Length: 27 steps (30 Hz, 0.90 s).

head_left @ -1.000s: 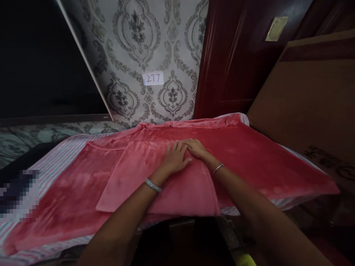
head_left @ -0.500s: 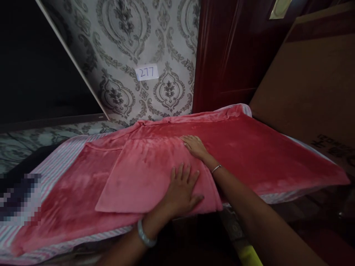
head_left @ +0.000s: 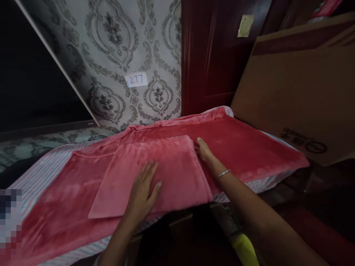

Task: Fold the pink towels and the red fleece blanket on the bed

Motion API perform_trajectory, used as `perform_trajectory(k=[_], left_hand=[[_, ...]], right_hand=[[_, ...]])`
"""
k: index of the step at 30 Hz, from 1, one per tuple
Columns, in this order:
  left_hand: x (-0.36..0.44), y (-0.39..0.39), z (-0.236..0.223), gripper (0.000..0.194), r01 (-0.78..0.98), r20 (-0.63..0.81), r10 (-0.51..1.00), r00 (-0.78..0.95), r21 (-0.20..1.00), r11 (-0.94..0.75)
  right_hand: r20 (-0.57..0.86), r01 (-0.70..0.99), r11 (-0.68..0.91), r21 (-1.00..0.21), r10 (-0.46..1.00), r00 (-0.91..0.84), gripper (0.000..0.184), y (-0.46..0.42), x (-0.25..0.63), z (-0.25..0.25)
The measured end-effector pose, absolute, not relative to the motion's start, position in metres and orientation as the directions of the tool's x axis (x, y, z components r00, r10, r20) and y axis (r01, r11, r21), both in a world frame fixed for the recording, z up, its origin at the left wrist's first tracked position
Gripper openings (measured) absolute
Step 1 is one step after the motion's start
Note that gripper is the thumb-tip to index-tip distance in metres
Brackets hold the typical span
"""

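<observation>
A folded pink plush cloth (head_left: 172, 173) lies as a flat, layered rectangle on a wider red-pink plush cover (head_left: 235, 147). Resting on its left-middle part is my left hand (head_left: 142, 190), open, with the thumb held apart from the fingers. My right hand (head_left: 204, 149) stands on edge at the cloth's right folded side, thumb up and fingers stretched out. Its lower fingers are partly hidden, and nothing shows in its grasp.
Striped fabric (head_left: 52, 162) shows beneath the plush cover at its edges. Behind are a patterned wall with a "277" paper label (head_left: 137, 79) and a dark red door (head_left: 210, 55). A large cardboard box (head_left: 299, 88) leans at right; a dark screen (head_left: 36, 74) stands left.
My left hand has slid leftward across the folded cloth. My right hand has gone from lying on the cloth's top right corner to its right side edge. The view has turned slightly right.
</observation>
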<state>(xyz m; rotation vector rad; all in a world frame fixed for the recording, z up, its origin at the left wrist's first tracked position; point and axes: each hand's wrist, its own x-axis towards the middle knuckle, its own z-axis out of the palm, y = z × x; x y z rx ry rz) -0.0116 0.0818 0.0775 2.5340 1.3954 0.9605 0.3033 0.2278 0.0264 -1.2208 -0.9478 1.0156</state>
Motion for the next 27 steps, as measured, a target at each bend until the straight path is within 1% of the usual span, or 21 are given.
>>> perform_trajectory(k=[1, 4, 6, 8, 10, 12, 15, 17, 19, 21, 23, 25, 27], left_hand=[[-0.007, 0.091, 0.071, 0.058, 0.782, 0.466, 0.801, 0.376, 0.304, -0.544], [0.01, 0.1, 0.05, 0.055, 0.873, 0.398, 0.834, 0.382, 0.141, -0.467], [0.018, 0.097, 0.041, 0.053, 0.89, 0.39, 0.837, 0.383, 0.087, -0.448], [0.018, 0.094, 0.038, 0.053, 0.891, 0.398, 0.833, 0.383, 0.079, -0.448], [0.014, 0.095, 0.039, 0.052, 0.884, 0.398, 0.834, 0.381, 0.105, -0.455], [0.01, 0.097, 0.042, 0.051, 0.867, 0.403, 0.835, 0.376, 0.165, -0.47], [0.017, 0.103, 0.054, 0.051, 0.772, 0.448, 0.804, 0.392, 0.316, -0.552], [0.033, 0.108, 0.068, 0.055, 0.68, 0.468, 0.785, 0.406, 0.419, -0.602], [0.057, 0.117, 0.086, 0.062, 0.625, 0.445, 0.798, 0.406, 0.501, -0.598], [0.08, 0.13, 0.108, 0.071, 0.616, 0.378, 0.833, 0.404, 0.561, -0.553], [0.096, 0.147, 0.131, 0.075, 0.635, 0.28, 0.872, 0.401, 0.601, -0.485], [0.101, 0.163, 0.154, 0.069, 0.662, 0.199, 0.895, 0.4, 0.612, -0.432], [0.093, 0.177, 0.174, 0.059, 0.682, 0.141, 0.898, 0.416, 0.606, -0.411]], right_hand=[[-0.01, -0.124, 0.021, -0.992, 0.968, 0.249, 0.065, 0.217, 0.304, 0.023], [-0.139, -0.304, -0.104, -0.947, 0.986, 0.095, 0.058, 0.184, 0.302, 0.017], [-0.197, -0.392, -0.178, -0.902, 0.98, 0.007, 0.05, 0.166, 0.299, 0.018], [-0.235, -0.416, -0.223, -0.881, 0.972, -0.024, 0.043, 0.154, 0.298, 0.021], [-0.253, -0.431, -0.249, -0.867, 0.966, -0.049, 0.037, 0.146, 0.297, 0.026], [-0.259, -0.458, -0.26, -0.85, 0.964, -0.067, 0.033, 0.141, 0.296, 0.03], [-0.277, -0.529, -0.282, -0.801, 0.957, -0.09, 0.03, 0.135, 0.29, 0.037], [-0.277, -0.585, -0.295, -0.756, 0.953, -0.122, 0.032, 0.129, 0.284, 0.043], [-0.239, -0.63, -0.286, -0.722, 0.958, -0.161, 0.037, 0.122, 0.277, 0.05], [-0.17, -0.659, -0.235, -0.714, 0.972, -0.163, 0.04, 0.114, 0.27, 0.058], [-0.102, -0.662, -0.154, -0.734, 0.988, -0.117, 0.04, 0.109, 0.262, 0.064], [-0.029, -0.645, -0.052, -0.762, 0.999, -0.045, 0.041, 0.105, 0.25, 0.07], [0.061, -0.613, 0.052, -0.788, 0.998, 0.005, 0.046, 0.104, 0.232, 0.075]])
